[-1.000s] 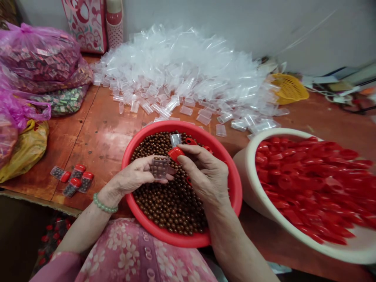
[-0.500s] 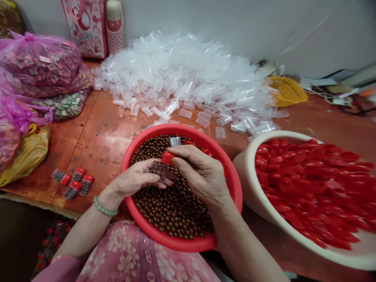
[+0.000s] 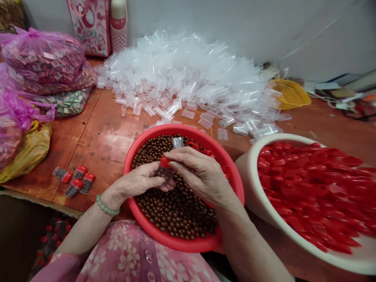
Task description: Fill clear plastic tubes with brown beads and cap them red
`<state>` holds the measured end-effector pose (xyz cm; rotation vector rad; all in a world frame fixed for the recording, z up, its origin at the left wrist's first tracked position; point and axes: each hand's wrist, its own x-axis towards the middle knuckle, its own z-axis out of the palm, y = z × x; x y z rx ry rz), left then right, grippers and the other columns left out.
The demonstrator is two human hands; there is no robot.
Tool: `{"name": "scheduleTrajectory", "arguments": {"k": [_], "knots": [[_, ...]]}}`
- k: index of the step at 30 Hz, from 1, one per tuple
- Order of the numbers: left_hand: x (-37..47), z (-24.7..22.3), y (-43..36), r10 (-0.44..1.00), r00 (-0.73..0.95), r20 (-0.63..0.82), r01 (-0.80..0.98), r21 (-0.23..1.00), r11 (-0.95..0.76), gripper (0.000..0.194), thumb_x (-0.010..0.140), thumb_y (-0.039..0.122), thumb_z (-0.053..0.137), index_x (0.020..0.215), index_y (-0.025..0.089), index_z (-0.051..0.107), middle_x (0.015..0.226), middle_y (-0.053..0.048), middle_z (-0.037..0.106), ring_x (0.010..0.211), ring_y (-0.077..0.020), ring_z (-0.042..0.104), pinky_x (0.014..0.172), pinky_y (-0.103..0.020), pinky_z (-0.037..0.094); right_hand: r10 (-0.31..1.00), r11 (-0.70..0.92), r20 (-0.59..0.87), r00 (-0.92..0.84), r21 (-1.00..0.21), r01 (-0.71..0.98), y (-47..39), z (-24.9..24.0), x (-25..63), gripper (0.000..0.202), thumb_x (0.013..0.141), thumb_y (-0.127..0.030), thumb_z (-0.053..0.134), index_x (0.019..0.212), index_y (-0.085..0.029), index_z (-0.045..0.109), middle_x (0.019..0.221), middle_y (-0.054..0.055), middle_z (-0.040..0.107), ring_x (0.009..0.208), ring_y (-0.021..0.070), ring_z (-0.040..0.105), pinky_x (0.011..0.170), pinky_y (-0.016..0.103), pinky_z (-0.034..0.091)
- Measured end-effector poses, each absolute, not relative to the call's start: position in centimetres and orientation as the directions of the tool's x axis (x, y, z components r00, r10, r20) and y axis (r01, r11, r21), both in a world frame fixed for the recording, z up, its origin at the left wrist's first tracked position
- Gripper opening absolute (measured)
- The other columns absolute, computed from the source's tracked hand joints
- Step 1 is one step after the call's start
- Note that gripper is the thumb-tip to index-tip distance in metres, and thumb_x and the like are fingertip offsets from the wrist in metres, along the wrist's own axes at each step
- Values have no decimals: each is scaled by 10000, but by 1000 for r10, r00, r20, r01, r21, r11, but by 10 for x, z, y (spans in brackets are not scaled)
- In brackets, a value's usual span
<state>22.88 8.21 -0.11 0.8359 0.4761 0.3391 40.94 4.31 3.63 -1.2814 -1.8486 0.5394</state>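
My left hand [image 3: 141, 180], with a green bead bracelet at its wrist, holds a small clear container [image 3: 165, 173] filled with dark balls. A red cap [image 3: 165, 161] sits at the container's top end, pinched by the thumb and forefinger of my right hand [image 3: 202, 172]. Both hands are over a red basin [image 3: 188, 246] of shiny brown balls [image 3: 173, 219]. Inside the basin, another clear container [image 3: 178, 142] and several red caps [image 3: 208, 153] lie beyond my right hand.
Clear empty containers [image 3: 182, 74] form a heap at the back. A white tub [image 3: 252, 172] of red caps stands right. Several filled, capped containers [image 3: 73, 188] lie left, near pink bags [image 3: 44, 58]. A yellow basket [image 3: 292, 94] sits back right.
My right hand has brought the red cap down onto the container's open end. My left hand still holds the container. The view has shifted slightly.
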Motion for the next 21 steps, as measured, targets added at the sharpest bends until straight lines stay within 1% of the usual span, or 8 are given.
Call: {"name": "scheduleTrajectory", "arguments": {"k": [5, 9, 16, 21], "knots": [[231, -1, 83, 469, 834, -289, -84, 775, 626, 472, 729, 435, 773, 1034, 114, 607, 910, -77, 662, 859, -164, 640, 814, -316, 507, 921, 385, 351, -172, -744, 546, 47, 35, 412, 210, 897, -117, 581, 1046, -207, 697, 978, 74, 683, 897, 162, 668, 795, 283, 566], [232, 0, 83, 486, 825, -288, -99, 773, 627, 447, 735, 414, 771, 1025, 114, 608, 887, -64, 659, 833, -150, 637, 798, -302, 507, 927, 373, 324, -188, -756, 538, 49, 34, 411, 198, 913, -162, 571, 1050, -216, 702, 981, 74, 688, 899, 171, 669, 797, 303, 572], [232, 4, 84, 469, 824, -317, -79, 756, 649, 456, 730, 425, 773, 1020, 118, 600, 890, -66, 662, 841, -148, 641, 802, -299, 509, 958, 279, 270, -94, -807, 520, 42, 32, 413, 203, 903, -193, 591, 1064, -241, 705, 986, 63, 700, 884, 174, 667, 790, 316, 568], [232, 4, 84, 481, 815, -322, -94, 747, 659, 473, 704, 443, 792, 996, 121, 604, 893, -63, 664, 835, -141, 644, 802, -287, 507, 956, 264, 294, -16, -830, 491, 42, 27, 414, 199, 902, -209, 588, 1060, -253, 702, 962, 48, 709, 901, 189, 660, 818, 353, 555]]}}
